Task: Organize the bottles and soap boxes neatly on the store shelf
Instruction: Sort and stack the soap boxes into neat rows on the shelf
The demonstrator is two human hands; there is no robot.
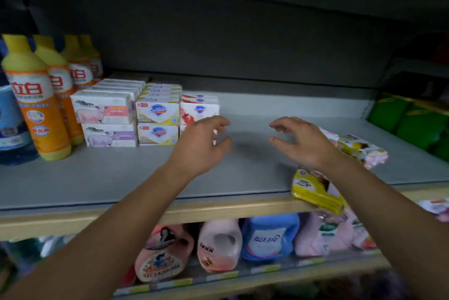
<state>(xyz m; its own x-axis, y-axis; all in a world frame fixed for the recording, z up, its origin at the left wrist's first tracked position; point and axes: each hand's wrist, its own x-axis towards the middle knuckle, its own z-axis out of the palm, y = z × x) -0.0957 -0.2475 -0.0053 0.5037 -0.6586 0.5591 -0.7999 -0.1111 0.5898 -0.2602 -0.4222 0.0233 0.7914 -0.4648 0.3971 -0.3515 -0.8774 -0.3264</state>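
Both hands over shelf [121, 178], holding nothing, fingers loosely curled: left hand [201, 142] just beside stacked soap boxes [158, 115], right hand [301, 142] near yellow packets [315, 190]

Grey shelf [255, 171]: yellow bottles [38, 105], soap boxes [150, 112], packets [315, 188].

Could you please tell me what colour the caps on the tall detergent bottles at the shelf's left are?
Yellow caps, seen in the head view.
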